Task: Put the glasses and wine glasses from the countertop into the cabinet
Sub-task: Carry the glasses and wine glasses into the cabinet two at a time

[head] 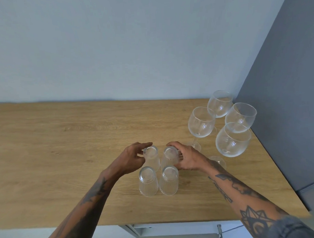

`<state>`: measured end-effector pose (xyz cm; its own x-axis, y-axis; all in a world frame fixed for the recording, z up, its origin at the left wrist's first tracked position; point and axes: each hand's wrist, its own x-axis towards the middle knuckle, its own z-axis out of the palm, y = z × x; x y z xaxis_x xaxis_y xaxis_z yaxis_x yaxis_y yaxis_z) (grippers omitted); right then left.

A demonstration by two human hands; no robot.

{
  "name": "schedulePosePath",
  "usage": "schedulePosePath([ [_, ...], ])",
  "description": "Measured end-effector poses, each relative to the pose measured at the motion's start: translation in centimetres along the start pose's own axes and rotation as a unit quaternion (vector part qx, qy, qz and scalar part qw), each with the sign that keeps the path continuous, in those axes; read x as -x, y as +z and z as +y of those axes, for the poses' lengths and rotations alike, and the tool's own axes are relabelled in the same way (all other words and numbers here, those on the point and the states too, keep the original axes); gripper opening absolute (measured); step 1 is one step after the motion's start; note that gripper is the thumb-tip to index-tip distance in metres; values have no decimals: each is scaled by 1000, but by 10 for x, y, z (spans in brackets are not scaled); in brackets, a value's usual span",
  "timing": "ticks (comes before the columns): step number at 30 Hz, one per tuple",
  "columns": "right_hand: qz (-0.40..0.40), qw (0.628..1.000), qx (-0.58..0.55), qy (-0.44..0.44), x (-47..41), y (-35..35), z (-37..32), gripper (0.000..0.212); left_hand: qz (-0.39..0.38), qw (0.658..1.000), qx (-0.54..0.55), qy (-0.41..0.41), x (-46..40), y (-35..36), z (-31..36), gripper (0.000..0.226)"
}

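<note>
Several ribbed clear tumblers stand upside down in a square group mid-counter. My left hand (131,158) curls around the back left tumbler (152,157), fingers touching its base and side. My right hand (187,158) wraps the back right tumbler (170,155) from the right. Both of those tumblers rest on the wooden countertop (64,148). In front of them, untouched, are the front left tumbler (148,181) and the front right tumbler (169,180). Several upright wine glasses (232,139) cluster at the right back corner.
A dark grey tall panel (285,96) rises at the counter's right end, close behind the wine glasses. A pale wall backs the counter. Below the front edge an open drawer or cabinet part (138,230) shows.
</note>
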<state>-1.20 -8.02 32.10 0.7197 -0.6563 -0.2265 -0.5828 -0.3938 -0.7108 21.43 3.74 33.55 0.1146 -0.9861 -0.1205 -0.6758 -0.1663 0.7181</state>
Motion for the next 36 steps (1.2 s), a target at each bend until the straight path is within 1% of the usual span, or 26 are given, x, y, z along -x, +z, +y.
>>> schedulePosePath([
  [2,-21,999,13,20,7,-8,-11,102,15,1000,4,3,2,-2,2,64],
  [3,-24,999,28,26,13,-14,-19,102,36,999,5,7,1,-4,4,62],
  [4,-16,998,49,24,22,-21,-28,96,62,998,4,14,0,-7,8,59],
  [6,35,997,67,-16,48,-40,-46,70,114,993,9,40,-8,-17,23,51],
  [7,79,994,56,-50,64,-53,-56,54,132,989,14,57,-14,-22,35,48],
  [9,188,975,42,-107,95,-86,-74,31,141,985,17,97,-32,-30,65,47],
  [10,240,963,55,-112,107,-105,-79,27,134,984,13,114,-42,-30,82,49],
  [11,281,951,84,-94,116,-123,-81,30,121,985,9,126,-53,-28,101,53],
  [12,304,943,127,-55,122,-140,-78,38,103,986,5,133,-64,-24,119,59],
  [13,307,935,177,-1,125,-154,-70,50,82,988,0,134,-75,-18,137,67],
  [14,293,930,215,56,127,-163,-60,63,59,990,-10,130,-86,-10,152,76],
  [15,270,930,228,100,129,-167,-49,75,38,991,-27,125,-95,-2,165,85],
  [16,246,937,214,127,129,-166,-37,84,22,992,-50,116,-104,6,174,91],
  [18,221,953,153,140,126,-157,-14,94,0,993,-79,86,-116,22,182,99],
  [20,231,958,113,125,123,-149,4,89,1,997,-61,53,-120,34,180,98],
  [23,247,961,92,88,120,-152,20,76,29,998,-32,36,-112,40,174,97],
  [27,216,972,82,33,125,-166,35,64,30,998,-38,29,-79,38,171,97],
  [32,134,988,70,-20,130,-177,47,69,25,999,-23,23,-24,49,171,97],
  [36,108,989,81,-61,126,-173,47,71,35,999,-22,29,1,57,169,94],
])
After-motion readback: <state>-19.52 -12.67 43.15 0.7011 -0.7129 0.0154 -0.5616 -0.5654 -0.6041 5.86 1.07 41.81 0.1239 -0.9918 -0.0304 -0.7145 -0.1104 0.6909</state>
